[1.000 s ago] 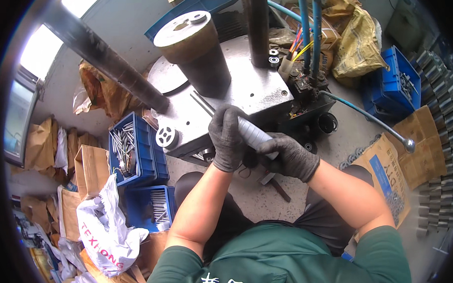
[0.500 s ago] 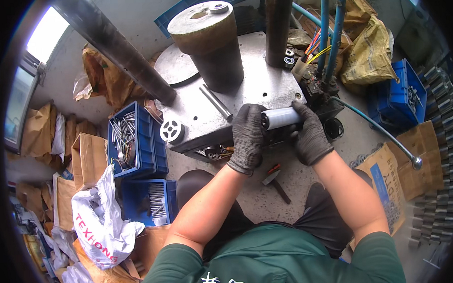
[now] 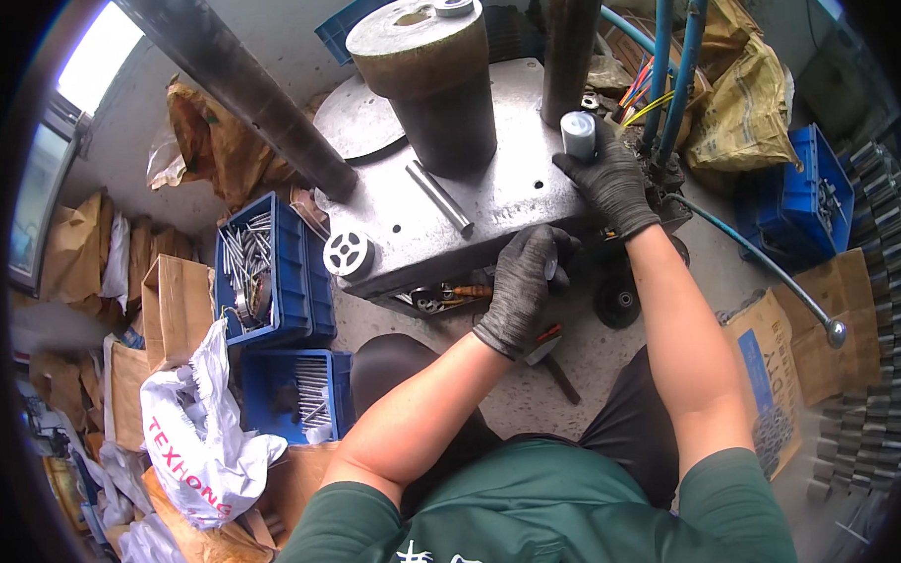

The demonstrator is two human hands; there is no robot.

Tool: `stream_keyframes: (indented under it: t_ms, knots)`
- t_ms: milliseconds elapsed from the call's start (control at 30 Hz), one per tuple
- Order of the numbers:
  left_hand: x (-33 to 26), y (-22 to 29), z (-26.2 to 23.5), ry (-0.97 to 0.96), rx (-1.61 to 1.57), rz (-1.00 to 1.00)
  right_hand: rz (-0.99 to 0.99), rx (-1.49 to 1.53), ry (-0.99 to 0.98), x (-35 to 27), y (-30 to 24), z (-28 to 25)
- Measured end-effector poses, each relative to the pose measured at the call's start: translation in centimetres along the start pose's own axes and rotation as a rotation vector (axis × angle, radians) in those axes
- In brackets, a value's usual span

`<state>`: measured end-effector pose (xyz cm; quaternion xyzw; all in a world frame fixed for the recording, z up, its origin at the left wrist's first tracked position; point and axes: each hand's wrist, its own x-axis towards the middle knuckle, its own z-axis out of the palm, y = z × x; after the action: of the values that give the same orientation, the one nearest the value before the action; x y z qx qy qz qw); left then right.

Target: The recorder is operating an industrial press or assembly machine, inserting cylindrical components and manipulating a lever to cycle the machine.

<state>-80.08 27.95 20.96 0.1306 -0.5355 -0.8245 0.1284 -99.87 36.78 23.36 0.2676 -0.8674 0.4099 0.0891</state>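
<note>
My right hand, in a dark grey knit glove, is closed around a pale grey cylinder. The cylinder stands roughly upright over the right rear of the steel press table, by a dark column. Just off the table's front edge is my gloved left hand, its fingers curled in. A small pale bit shows at those fingers, too little to name. On the table a shiny metal rod lies left of the hands, and a white spoked disc sits at the front left corner.
A thick press ram stands between two steel columns. Blue bins with metal rods are at left, beside a white sack. A hammer and a black wheel lie on the floor. A ball-ended lever juts out right.
The cylinder has gone from lying between both hands to standing up farther back on the right, in my right hand alone. My left hand has come off it and moved slightly toward me.
</note>
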Motion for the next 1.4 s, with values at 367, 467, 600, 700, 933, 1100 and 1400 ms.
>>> stream_keyframes:
  t_ms: [367, 467, 600, 700, 933, 1100, 1400]
  knots:
    - [-1.0, 1.7, -1.1, -0.004, -0.057, -0.051, 0.121, 0.046, -0.106, -0.9, 2.3, -0.4]
    - [-0.9, 1.8, -1.4, -0.017, -0.044, -0.053, 0.130, 0.017, -0.109, -1.1, 2.2, -0.8]
    - [-0.8, 1.8, -1.5, -0.031, -0.040, -0.065, 0.057, 0.112, 0.020, -1.0, 1.5, -1.1]
    - [-0.8, 1.7, -1.4, -0.030, -0.026, -0.070, 0.043, 0.082, 0.033, -1.0, 1.2, -1.3]
    - [-0.9, 1.2, -1.0, -0.041, 0.032, -0.043, -0.013, 0.053, 0.035, -1.3, 1.5, -1.1]
    - [-0.4, -0.1, -1.2, -0.043, -0.035, -0.035, 0.011, 0.063, 0.042, -1.1, 0.9, -1.5]
    - [-0.1, -0.8, -1.2, 0.020, -0.151, -0.129, -0.122, 0.161, 0.283, 0.8, -4.0, -6.0]
